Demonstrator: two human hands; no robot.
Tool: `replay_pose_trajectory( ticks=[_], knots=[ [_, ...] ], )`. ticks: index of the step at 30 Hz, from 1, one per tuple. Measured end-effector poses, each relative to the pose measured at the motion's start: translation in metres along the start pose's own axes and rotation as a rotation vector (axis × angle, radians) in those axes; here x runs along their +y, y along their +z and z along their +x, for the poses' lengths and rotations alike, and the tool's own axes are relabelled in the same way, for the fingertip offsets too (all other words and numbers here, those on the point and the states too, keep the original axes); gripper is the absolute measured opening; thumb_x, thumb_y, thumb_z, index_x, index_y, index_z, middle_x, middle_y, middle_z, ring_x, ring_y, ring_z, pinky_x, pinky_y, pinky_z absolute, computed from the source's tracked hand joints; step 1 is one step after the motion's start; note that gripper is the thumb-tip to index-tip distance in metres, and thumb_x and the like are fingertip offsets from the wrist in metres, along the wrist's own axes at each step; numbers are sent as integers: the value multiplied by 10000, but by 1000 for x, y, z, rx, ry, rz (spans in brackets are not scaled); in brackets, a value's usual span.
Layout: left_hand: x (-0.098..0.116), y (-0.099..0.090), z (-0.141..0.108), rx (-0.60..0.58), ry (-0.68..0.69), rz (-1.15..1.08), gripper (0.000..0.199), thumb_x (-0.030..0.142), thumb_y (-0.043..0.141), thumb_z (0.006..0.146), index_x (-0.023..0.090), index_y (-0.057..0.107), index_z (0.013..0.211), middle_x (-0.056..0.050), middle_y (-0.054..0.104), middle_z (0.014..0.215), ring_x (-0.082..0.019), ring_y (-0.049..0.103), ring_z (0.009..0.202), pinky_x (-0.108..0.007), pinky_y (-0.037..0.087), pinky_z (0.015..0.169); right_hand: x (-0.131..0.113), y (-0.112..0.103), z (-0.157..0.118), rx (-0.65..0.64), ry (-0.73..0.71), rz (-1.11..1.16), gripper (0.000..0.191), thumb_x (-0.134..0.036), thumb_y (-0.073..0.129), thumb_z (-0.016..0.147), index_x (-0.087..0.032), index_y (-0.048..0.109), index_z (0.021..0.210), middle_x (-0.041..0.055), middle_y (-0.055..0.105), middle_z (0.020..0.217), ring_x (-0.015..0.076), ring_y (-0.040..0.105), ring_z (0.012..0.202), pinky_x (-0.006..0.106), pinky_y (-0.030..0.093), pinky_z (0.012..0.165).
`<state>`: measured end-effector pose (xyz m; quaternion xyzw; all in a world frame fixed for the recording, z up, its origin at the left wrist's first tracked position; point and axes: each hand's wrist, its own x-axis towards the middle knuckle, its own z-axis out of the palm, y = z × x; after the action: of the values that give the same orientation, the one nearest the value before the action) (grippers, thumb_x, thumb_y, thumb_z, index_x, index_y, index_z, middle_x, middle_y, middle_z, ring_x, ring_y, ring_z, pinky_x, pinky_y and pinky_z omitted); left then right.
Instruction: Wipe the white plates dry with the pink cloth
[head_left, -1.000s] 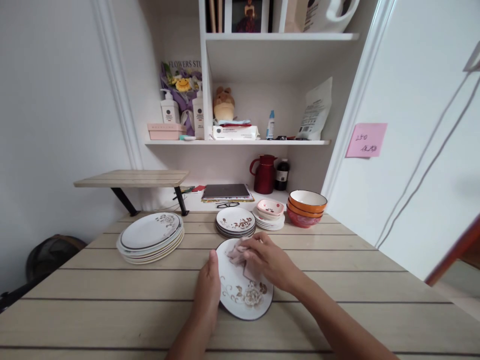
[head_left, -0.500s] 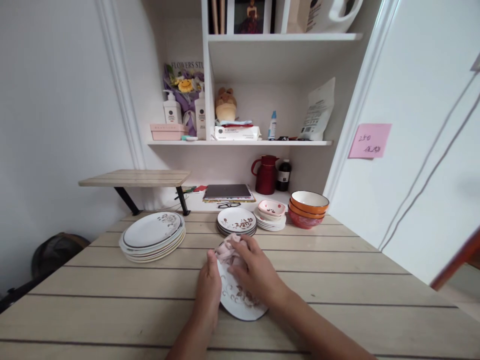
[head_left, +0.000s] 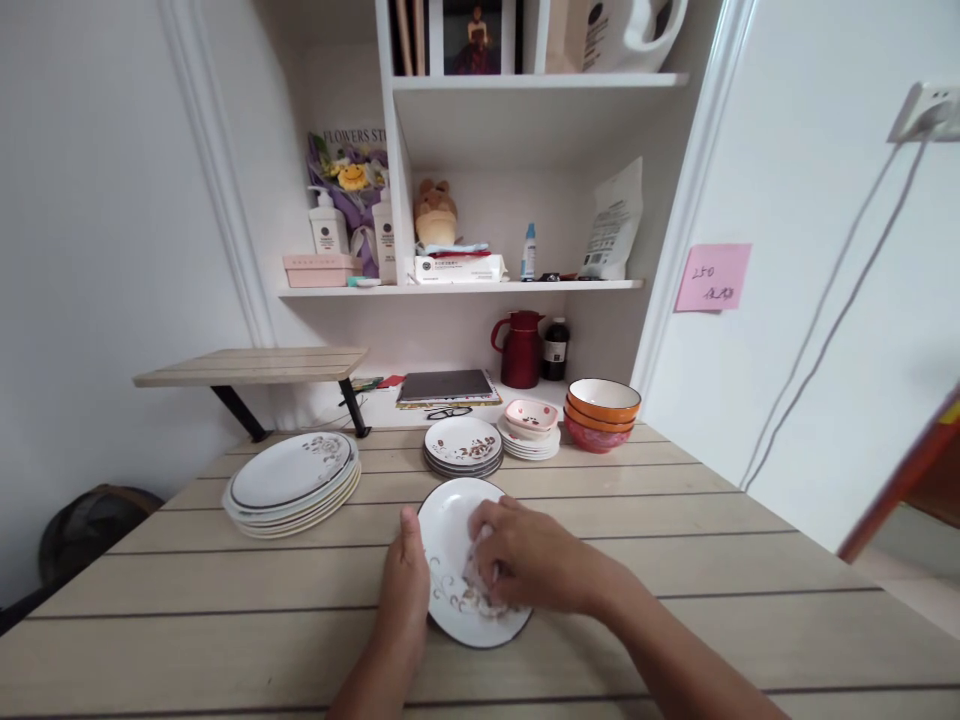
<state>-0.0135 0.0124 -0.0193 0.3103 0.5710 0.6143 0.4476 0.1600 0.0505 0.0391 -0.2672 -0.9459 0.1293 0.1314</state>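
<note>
A white plate (head_left: pixel 450 520) with a dark rim and brown flower pattern is in front of me, low over the table. My left hand (head_left: pixel 405 580) grips its left edge, thumb up along the rim. Bunched inside my right hand (head_left: pixel 525 555) is a pale pink cloth (head_left: pixel 474 565), pressed on the plate's face right of its middle. The closed fingers hide most of the cloth. Just behind stands a stack of small matching plates (head_left: pixel 463 440).
Large oval plates (head_left: pixel 289 475) are stacked at the left, below a small raised shelf (head_left: pixel 255 367). Small square dishes (head_left: pixel 531 415) and stacked orange and red bowls (head_left: pixel 602 410) stand at the back right. Behind lie a laptop (head_left: pixel 446 385), glasses (head_left: pixel 450 412) and a red jug (head_left: pixel 520 350).
My right hand has wiped the cloth from the plate's top edge down toward its lower middle, uncovering the upper part. The left hand stays on the rim. The view has turned slightly right.
</note>
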Motion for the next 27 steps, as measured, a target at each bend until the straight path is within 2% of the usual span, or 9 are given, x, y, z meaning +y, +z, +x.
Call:
replay_pose_trajectory(
  ticks=[2,5,10,13,15,18,22,24,27],
  knots=[
    [1,1,-1,-9,9,15,751,748,385,754,97,682,984,-176,744,920,-308,689,923,-410,532,805,11,-2,-2,59,119,-31,89,-143,646,683,-225,675,664,15,599,1045,184,545,896,285,406,759],
    [2,2,-2,-18,50,50,743,752,418,734,96,689,955,-178,742,922,-307,679,950,-407,516,844,22,2,3,215,237,-37,131,-104,584,713,-208,664,719,39,588,1001,179,550,877,264,410,709],
    [1,3,0,-15,72,76,703,727,442,741,106,691,958,-172,743,928,-296,673,968,-383,491,884,25,25,24,519,215,61,155,-103,535,789,-218,629,834,44,564,1044,179,550,925,281,433,779],
    [0,2,2,-25,39,101,757,736,367,767,93,671,1025,-191,726,997,-311,659,1001,-394,484,881,15,39,37,630,178,167,159,-96,536,795,-225,612,847,51,555,1099,180,553,940,298,440,809],
    [0,1,3,6,29,130,790,740,321,780,84,652,1071,-203,704,1066,-320,629,1062,-401,470,895,5,43,41,636,120,274,193,-65,538,774,-226,604,857,52,555,1138,182,552,996,304,433,855],
    [-1,-1,3,57,65,160,801,742,307,782,84,645,1090,-193,672,1153,-307,578,1147,-384,432,953,-13,40,39,519,2,419,288,-15,558,714,-234,591,897,33,568,1193,187,509,1139,310,387,952],
    [-4,-4,5,27,69,137,851,795,285,738,98,665,1045,-166,712,1047,-315,626,1056,-394,475,886,-24,30,29,349,-41,513,311,-21,597,688,-235,560,910,5,598,1165,171,550,1073,272,404,909],
    [-5,-5,6,18,38,125,862,813,290,717,103,671,1022,-160,727,984,-322,649,1005,-403,500,834,-22,27,28,331,-24,480,312,-17,591,689,-233,549,910,5,607,1141,169,563,1029,263,415,877],
    [-5,-4,8,33,1,108,836,805,327,714,104,674,1007,-166,735,954,-321,666,975,-408,511,824,-12,26,30,368,-15,288,312,-18,568,712,-235,559,936,21,590,1187,195,519,1101,300,388,920]
  ],
)
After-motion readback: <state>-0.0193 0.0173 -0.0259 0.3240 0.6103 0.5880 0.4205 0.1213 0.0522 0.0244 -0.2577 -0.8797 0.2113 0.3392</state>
